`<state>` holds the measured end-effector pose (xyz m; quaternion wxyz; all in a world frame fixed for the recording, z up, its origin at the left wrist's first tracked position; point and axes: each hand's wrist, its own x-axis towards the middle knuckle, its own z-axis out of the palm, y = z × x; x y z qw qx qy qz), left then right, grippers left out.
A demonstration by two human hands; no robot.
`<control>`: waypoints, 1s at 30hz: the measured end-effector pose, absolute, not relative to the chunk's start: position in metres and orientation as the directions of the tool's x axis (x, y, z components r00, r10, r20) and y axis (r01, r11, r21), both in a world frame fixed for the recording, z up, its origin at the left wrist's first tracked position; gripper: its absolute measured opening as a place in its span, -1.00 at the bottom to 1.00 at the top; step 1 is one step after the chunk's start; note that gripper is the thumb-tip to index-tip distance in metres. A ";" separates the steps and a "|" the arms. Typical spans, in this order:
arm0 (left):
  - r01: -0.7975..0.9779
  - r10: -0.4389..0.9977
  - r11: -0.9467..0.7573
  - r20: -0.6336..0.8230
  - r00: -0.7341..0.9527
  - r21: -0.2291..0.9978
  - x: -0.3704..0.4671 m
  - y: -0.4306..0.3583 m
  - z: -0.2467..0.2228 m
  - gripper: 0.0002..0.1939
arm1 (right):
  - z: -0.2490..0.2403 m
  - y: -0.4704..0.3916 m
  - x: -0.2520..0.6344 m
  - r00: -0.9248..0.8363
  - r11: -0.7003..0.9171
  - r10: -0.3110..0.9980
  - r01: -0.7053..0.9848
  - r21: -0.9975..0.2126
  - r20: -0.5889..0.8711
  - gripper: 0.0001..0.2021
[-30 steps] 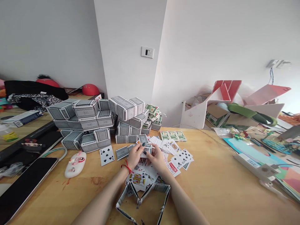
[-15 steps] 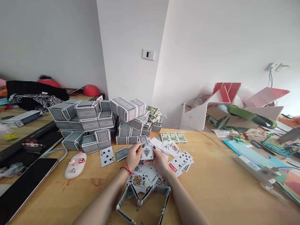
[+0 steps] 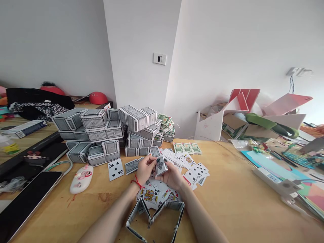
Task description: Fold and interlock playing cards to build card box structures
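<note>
Between my two hands is a playing card with a large ace of spades mark, bent along its sides. My left hand pinches its left upper edge with thumb and fingers. My right hand grips the right side, its thumb at the upper edge and fingers underneath. Below my hands lies a spread of loose cards, a king of spades among them. Nearer to me, between my forearms, stands a heart-shaped frame of folded cards. A five of spades lies left of my left hand.
Stacked blocks of folded cards stand along the back. Green card boxes and fanned cards lie right of my hands. A white mouse and a dark tablet-like device are at left, a power strip at right.
The card has gone from nearly flat and facing me to tilted and bent. My right thumb has moved left along its upper edge, and my hands are closer together.
</note>
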<state>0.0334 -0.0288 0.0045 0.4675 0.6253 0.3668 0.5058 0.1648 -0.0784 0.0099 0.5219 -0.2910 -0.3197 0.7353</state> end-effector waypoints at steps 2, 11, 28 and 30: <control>-0.029 0.944 -0.291 0.292 0.152 0.956 0.034 -0.028 0.002 -0.78 | 0.011 -0.079 0.165 -0.306 -0.272 0.946 -0.573 -0.773 -0.106 -0.67; -0.075 0.955 -0.296 0.292 -0.059 0.952 0.028 -0.020 0.002 -0.82 | 0.010 -0.083 0.171 -0.297 -0.286 0.949 -0.675 -0.680 -0.105 -0.61; 0.084 0.716 -0.585 0.466 0.520 0.806 0.023 -0.043 0.019 -0.85 | -0.002 -0.074 0.175 -0.005 -0.027 1.000 -0.496 -0.868 -0.029 -0.72; 0.104 0.710 -0.602 0.471 0.524 0.792 0.024 -0.044 0.017 -0.88 | -0.002 -0.074 0.174 0.030 0.015 1.000 -0.374 -0.927 0.004 -0.69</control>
